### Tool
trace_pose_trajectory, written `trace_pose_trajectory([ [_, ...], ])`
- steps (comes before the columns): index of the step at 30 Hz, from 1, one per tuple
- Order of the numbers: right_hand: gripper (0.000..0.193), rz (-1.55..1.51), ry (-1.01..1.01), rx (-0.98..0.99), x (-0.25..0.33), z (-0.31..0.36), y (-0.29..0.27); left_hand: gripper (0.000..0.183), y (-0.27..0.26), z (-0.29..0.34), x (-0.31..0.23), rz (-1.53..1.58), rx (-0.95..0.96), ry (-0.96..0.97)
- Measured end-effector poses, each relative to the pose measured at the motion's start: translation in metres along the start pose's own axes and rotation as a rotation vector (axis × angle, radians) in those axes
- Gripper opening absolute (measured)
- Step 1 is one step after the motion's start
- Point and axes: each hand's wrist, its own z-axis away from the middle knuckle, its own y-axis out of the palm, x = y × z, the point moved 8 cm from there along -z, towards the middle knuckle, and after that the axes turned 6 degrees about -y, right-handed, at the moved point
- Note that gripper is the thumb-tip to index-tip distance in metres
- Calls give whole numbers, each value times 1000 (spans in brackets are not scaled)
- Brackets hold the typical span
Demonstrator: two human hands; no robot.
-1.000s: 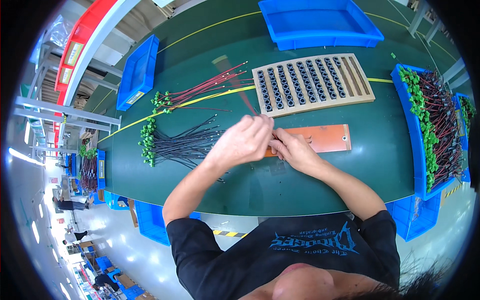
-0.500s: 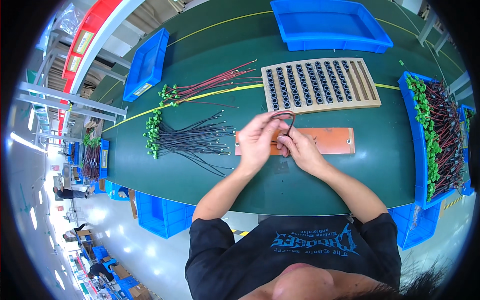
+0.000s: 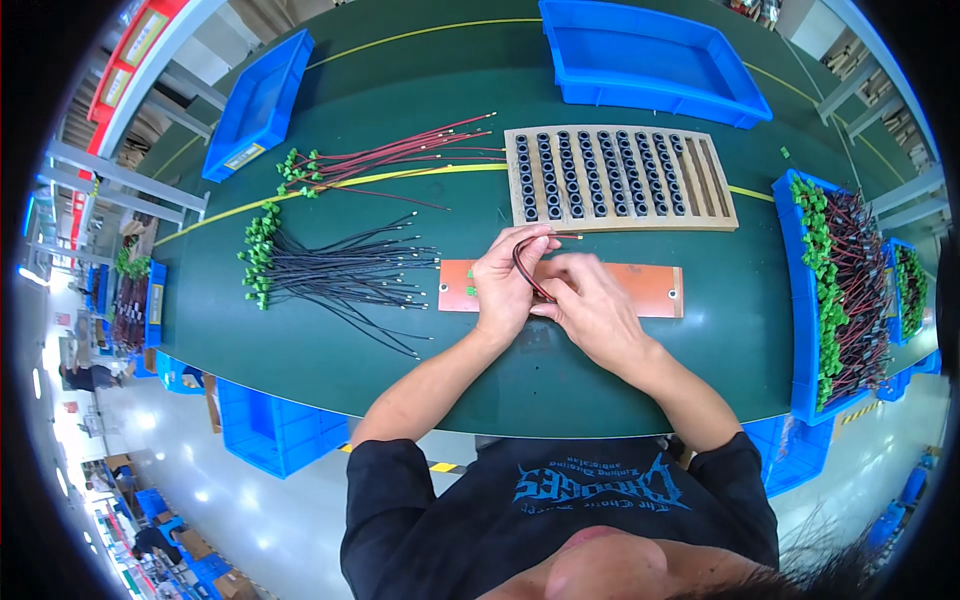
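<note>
My left hand (image 3: 503, 283) is closed around a pair of red and black wires (image 3: 519, 262). They bend in a loop above the thumb, with a tip poking out to the right. Close against it, my right hand (image 3: 597, 306) pinches the lower part of the same wires, its fingers slightly blurred. Both hands hover over an orange board (image 3: 645, 290) lying on the green table. A small green connector (image 3: 472, 283) shows at the outer edge of my left hand; whether it belongs to the held wires I cannot tell.
Left lie black wires (image 3: 340, 268) and red wires (image 3: 400, 150) with green connectors. Beyond my hands is a wooden rack (image 3: 725, 215) with rows of black rings. Blue trays (image 3: 650, 85) (image 3: 262, 105) stand farther off. A blue bin (image 3: 800, 300) of finished-looking wire bundles sits right.
The wire loop has turned, so its tip now points right above my left hand. My right hand has rolled over, back upward, beside the left. The whole view has shifted slightly.
</note>
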Motion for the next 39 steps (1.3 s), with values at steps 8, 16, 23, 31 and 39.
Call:
trace_pose_trajectory([
  [8, 22, -660, 678, -140, -90, 44, -3, 11, 5, 1, 12, 140, 68, -44],
  [16, 25, -504, 635, -92, -92, 47, -2, 10, 17, 17, -22, -317, 120, 414],
  [23, 22, -264, 448, -90, -77, 28, -14, 38, 67, 67, -65, -825, 467, 1122],
  [31, 17, -231, 404, -136, -72, 26, -18, 38, 75, 19, -83, -1509, 256, 1115],
  [39, 17, -170, 386, -98, -69, 27, -11, 25, 36, 4, -97, -958, 152, 778],
])
